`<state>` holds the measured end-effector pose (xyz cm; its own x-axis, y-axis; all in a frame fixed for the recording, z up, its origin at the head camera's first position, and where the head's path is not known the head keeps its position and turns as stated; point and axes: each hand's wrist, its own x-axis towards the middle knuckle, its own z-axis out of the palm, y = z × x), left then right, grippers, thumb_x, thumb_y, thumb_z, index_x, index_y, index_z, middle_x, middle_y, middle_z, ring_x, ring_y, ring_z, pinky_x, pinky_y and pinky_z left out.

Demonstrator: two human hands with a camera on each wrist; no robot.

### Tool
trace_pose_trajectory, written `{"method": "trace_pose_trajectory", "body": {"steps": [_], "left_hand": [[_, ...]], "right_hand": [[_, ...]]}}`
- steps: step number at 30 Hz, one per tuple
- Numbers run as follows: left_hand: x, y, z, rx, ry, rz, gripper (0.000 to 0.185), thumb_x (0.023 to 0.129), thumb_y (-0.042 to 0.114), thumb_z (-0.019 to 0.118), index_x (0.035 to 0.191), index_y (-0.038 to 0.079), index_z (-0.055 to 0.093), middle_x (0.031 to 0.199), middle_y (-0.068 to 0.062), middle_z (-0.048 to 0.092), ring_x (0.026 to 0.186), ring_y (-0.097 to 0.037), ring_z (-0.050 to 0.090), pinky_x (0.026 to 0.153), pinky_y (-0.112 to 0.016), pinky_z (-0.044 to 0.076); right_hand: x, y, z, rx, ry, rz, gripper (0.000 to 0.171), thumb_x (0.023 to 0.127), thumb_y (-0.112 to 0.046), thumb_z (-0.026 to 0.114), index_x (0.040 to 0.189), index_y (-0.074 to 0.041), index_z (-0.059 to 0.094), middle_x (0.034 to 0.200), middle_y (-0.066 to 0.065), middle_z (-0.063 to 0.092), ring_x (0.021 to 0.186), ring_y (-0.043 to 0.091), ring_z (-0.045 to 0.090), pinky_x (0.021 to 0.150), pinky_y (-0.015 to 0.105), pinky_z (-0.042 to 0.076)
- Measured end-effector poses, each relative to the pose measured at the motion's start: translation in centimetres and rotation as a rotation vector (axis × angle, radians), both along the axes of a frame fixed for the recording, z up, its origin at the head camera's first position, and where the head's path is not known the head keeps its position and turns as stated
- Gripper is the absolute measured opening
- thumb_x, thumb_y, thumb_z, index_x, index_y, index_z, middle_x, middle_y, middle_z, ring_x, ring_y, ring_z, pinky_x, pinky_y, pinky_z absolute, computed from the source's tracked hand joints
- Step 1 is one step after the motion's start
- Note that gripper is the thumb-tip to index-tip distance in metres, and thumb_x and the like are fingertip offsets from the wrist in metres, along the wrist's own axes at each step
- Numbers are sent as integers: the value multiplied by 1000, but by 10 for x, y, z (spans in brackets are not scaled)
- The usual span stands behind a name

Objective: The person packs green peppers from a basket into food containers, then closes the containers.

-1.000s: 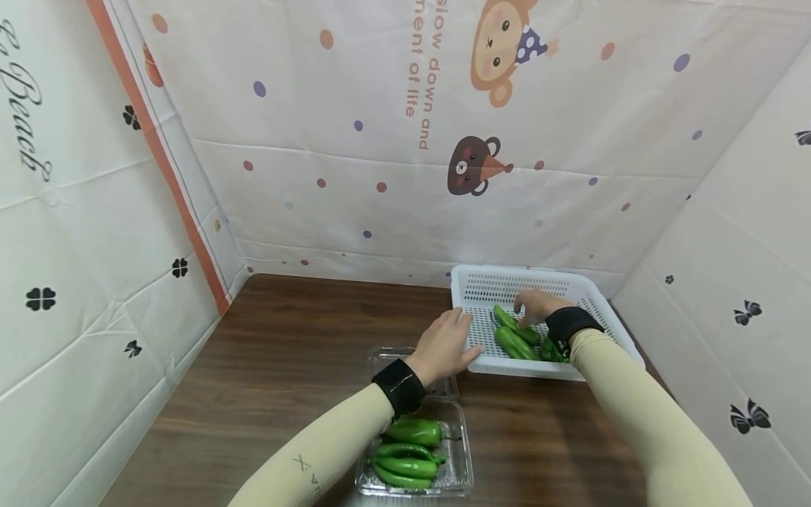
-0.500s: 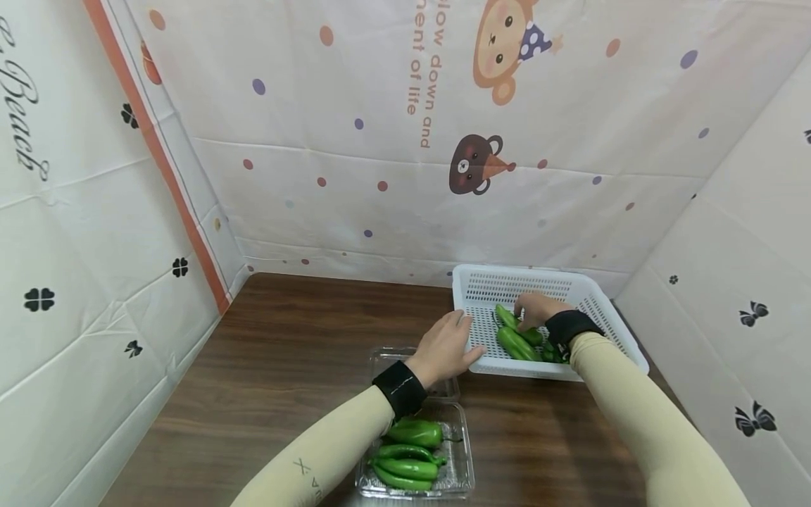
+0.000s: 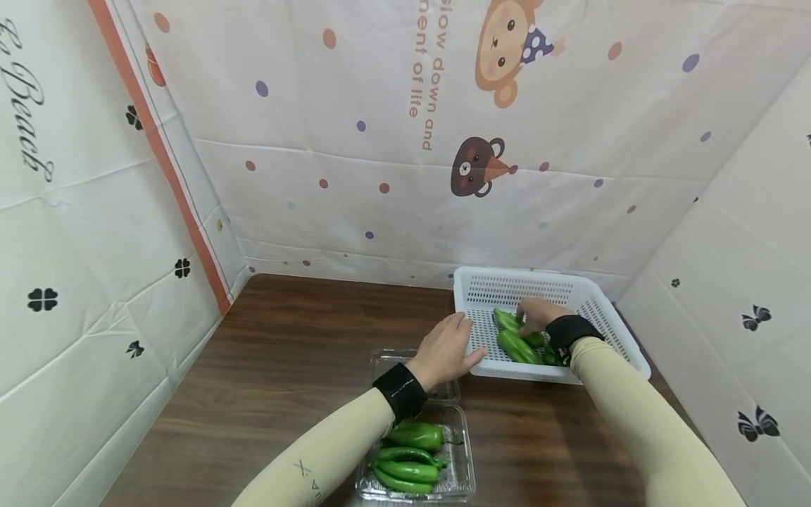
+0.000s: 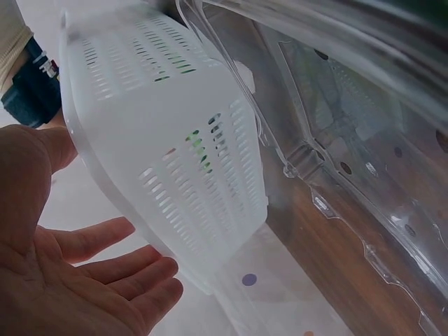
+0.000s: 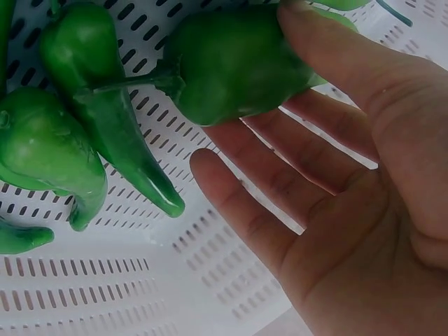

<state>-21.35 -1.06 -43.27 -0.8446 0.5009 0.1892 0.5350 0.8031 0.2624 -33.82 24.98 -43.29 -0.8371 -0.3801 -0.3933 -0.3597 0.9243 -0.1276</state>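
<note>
My right hand (image 3: 541, 314) reaches into a white perforated basket (image 3: 526, 372) and pinches a green pepper (image 5: 231, 63). In the right wrist view the thumb lies over this pepper and the fingers pass beneath it. Other green peppers lie in the basket, among them a long one (image 5: 129, 143) and a bent one (image 5: 45, 140). My left hand (image 3: 440, 353) is at the basket's left side, fingers spread and fairly straight along the rim. In the left wrist view its fingertips (image 4: 164, 267) are against or just beside the basket edge, and the palm holds nothing.
Below my left wrist sits a clear plastic box (image 3: 469, 454) with several green peppers (image 3: 412, 436) inside. Its clear lid part (image 3: 385, 358) lies behind it, partly under the left hand. A dark wooden table (image 3: 285, 366) carries everything, with patterned cloth walls (image 3: 304, 211) around it.
The head view shifts very slightly. Both hands keep nearly the same places, the right still at the pepper in the basket and the left still beside the rim.
</note>
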Motion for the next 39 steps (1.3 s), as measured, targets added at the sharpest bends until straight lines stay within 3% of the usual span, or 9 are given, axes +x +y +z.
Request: {"method": "trace_pose_trajectory", "body": {"steps": [5, 23, 31, 39], "left_hand": [[1, 0, 0, -7, 2, 4, 63, 104, 50, 56, 143, 1, 56, 148, -19, 53, 141, -29, 48, 119, -36, 37], [3, 0, 1, 8, 9, -3, 61, 104, 47, 57, 142, 0, 56, 147, -19, 54, 141, -29, 48, 119, -36, 37], [2, 1, -2, 16, 21, -9, 61, 104, 47, 57, 144, 1, 54, 146, -18, 54, 140, -28, 49, 119, -36, 37], [4, -3, -4, 59, 55, -31, 62, 105, 45, 56, 148, 1, 48, 148, -19, 52, 141, -29, 47, 119, -38, 37]], "right_hand": [[2, -2, 0, 30, -7, -24, 42, 86, -18, 85, 116, 8, 70, 117, 26, 68, 106, 42, 66, 85, 49, 59], [6, 2, 2, 2, 23, -3, 39, 87, -18, 83, 112, 7, 66, 108, 22, 66, 98, 35, 64, 81, 47, 56], [10, 4, 10, -30, 36, -35, 41, 85, -22, 86, 108, 3, 64, 104, 19, 65, 89, 30, 61, 72, 44, 53], [11, 9, 19, -112, 65, 13, 40, 86, -23, 85, 107, 0, 60, 97, 14, 62, 84, 28, 57, 69, 43, 48]]}}
